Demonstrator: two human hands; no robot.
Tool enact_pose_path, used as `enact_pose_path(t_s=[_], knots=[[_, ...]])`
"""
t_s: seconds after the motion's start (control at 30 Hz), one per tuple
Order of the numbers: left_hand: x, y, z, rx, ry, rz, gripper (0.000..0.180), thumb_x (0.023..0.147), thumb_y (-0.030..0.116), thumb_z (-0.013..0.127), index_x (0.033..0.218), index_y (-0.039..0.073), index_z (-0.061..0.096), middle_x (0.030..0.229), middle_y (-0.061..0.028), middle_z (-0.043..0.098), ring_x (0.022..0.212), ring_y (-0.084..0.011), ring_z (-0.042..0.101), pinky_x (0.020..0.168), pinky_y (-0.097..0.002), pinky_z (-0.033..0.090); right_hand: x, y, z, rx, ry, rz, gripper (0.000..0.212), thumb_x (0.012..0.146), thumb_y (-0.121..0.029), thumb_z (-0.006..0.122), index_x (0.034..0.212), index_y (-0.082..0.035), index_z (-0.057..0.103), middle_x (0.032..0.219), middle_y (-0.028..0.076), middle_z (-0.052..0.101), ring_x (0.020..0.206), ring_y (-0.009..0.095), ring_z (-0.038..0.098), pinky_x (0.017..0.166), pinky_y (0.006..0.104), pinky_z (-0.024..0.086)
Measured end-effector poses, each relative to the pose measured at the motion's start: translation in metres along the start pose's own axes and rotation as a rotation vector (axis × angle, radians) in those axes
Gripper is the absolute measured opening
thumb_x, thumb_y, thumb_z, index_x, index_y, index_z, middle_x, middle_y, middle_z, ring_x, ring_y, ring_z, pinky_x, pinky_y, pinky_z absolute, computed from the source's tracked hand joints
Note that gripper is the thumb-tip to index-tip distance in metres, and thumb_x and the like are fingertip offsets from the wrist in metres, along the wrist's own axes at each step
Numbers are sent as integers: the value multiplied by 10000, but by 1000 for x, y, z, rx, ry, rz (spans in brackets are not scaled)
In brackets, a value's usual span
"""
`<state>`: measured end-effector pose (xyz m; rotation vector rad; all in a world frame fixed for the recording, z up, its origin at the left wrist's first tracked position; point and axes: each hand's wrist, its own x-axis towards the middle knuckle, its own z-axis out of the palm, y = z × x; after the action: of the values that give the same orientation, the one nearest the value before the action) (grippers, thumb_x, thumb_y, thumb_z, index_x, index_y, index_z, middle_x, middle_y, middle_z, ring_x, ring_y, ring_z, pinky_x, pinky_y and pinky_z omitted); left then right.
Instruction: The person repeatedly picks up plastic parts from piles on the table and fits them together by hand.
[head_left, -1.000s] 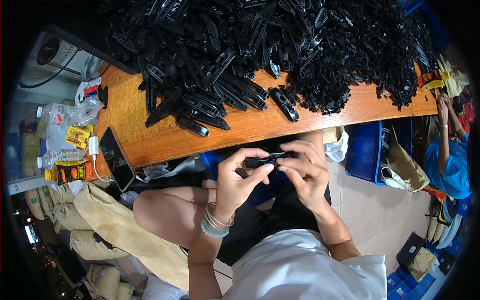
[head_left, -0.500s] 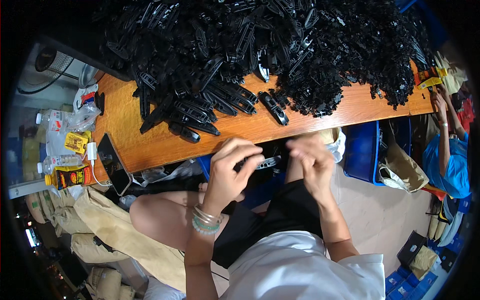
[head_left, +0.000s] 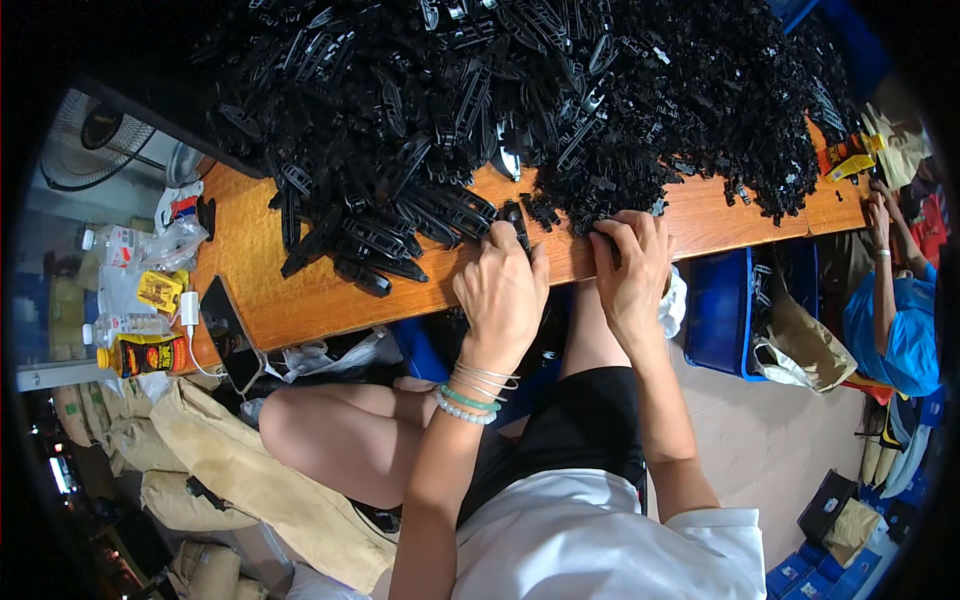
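Observation:
My left hand point(head_left: 500, 297) is at the table's front edge, its curled fingers closed on a long black plastic part point(head_left: 514, 222) that lies there. Part of that piece is hidden by the fingers. To the right, my right hand point(head_left: 637, 275) has its fingers bent down at the near edge of a heap of small black plastic pieces point(head_left: 690, 130). Its thumb and fingers pinch together, and what is between them is too dark to make out. Up and left of my left hand spreads a pile of long black plastic parts point(head_left: 390, 150).
On the wooden table point(head_left: 270, 285) a phone point(head_left: 230, 335) lies at the left, beside a white charger point(head_left: 189, 310) and plastic bottles point(head_left: 130, 327). Below the table at right stands a blue bin point(head_left: 715, 310). A co-worker in a blue shirt point(head_left: 885, 320) sits far right.
Both hands have moved up from over my lap to the table edge. The silvery-black part seen near my left hand before no longer shows there. My left fingers have closed on the long part.

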<state>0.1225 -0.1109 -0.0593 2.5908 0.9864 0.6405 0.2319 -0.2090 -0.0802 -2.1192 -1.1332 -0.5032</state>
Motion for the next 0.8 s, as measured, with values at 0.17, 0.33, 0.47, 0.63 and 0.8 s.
enact_pose_path(t_s=[0.17, 0.33, 0.47, 0.63, 0.8], knots=[[-14, -10, -4, -154, 76, -2, 245, 814, 168, 610, 951, 14, 477, 756, -170, 589, 628, -349, 594, 548, -425, 451, -5, 0, 6, 49, 50, -29, 201, 684, -32, 669, 869, -56, 596, 926, 76, 570, 878, 265, 513, 747, 378, 359], [-34, -15, -13, -787, 173, -59, 233, 832, -16, 595, 1009, -15, 442, 775, -69, 567, 678, -96, 568, 561, -224, 453, -5, -3, 3, 106, 159, -60, 220, 691, 24, 645, 889, -41, 575, 931, 95, 575, 838, 282, 541, 745, 371, 390], [-43, -32, -25, -1000, 24, -179, 228, 833, -54, 569, 1034, -36, 462, 815, -82, 579, 721, -103, 589, 621, -211, 500, -10, -12, -5, 421, 155, 80, 194, 771, 82, 559, 950, 8, 569, 903, 127, 580, 781, 237, 562, 692, 304, 446], [-51, -40, -34, -1261, -175, -271, 239, 803, -47, 617, 1038, -49, 574, 870, -69, 596, 705, -86, 589, 581, -206, 511, -12, -42, -38, 1188, -189, 686, 194, 881, -12, 536, 1062, 35, 589, 761, 36, 593, 614, 83, 536, 543, 159, 394], [-54, -38, -35, -1260, -206, -231, 257, 782, -67, 633, 1033, -78, 581, 834, -105, 620, 698, -117, 607, 596, -228, 530, -20, -52, -36, 1093, -123, 402, 120, 795, 16, 647, 914, 16, 653, 820, 51, 599, 699, 92, 545, 614, 183, 420]])
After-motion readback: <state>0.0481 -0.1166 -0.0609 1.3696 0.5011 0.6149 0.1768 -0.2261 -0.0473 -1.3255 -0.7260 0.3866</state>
